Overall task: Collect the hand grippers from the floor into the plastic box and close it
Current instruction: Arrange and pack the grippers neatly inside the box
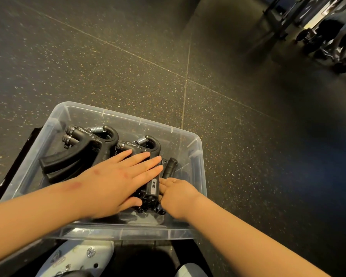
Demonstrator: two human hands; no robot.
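Both forearms bare, no sleeves, no rings on left hand (116, 180) or right hand (178, 196). White perforated clog shoe (78, 256), small charms attached.

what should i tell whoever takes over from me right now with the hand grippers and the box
Left hand: flat, palm down on the hand grippers inside the clear plastic box, pressing rather than gripping.
Right hand: inside the box at the right end of the pile, fingers against one gripper; whether it grips is unclear.
Done: several grippers lie in the box; none shows on the visible floor.
Left: settle the pile, withdraw both hands, close the box. A black edge beside the box could be the lid, unconfirmed.
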